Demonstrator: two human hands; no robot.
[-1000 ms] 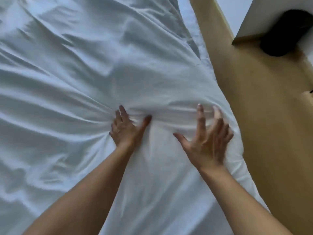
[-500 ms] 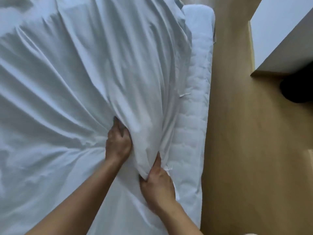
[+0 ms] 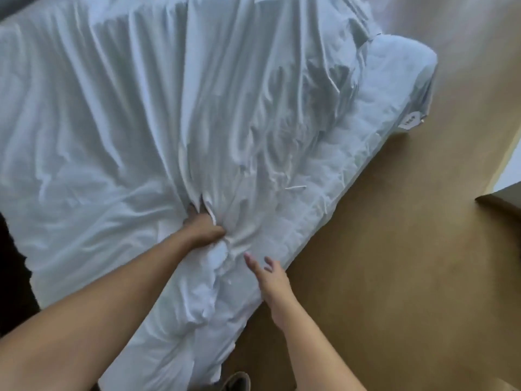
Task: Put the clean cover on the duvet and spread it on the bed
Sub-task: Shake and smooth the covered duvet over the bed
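A white duvet cover point(image 3: 118, 131) lies crumpled over most of the view, with thin ties hanging along its open edge. Beside it on the right the quilted white duvet point(image 3: 375, 142) sticks out uncovered, with a small label near its far corner. My left hand point(image 3: 201, 225) grips a bunched fold of the cover near the middle. Just to its right, my right hand point(image 3: 269, 275) hovers with relaxed fingers over the bedding's edge and holds nothing.
Tan wooden floor point(image 3: 394, 277) runs along the right side of the bedding. A piece of furniture point(image 3: 504, 201) juts in at the right edge. A dark shoe point(image 3: 236, 382) shows at the bottom, and a dark area point(image 3: 11, 277) lies at the left.
My right hand has let go of the cover's edge and opened. My left hand keeps its grip and has gathered more fabric. The view has pulled back, so more duvet and floor show.
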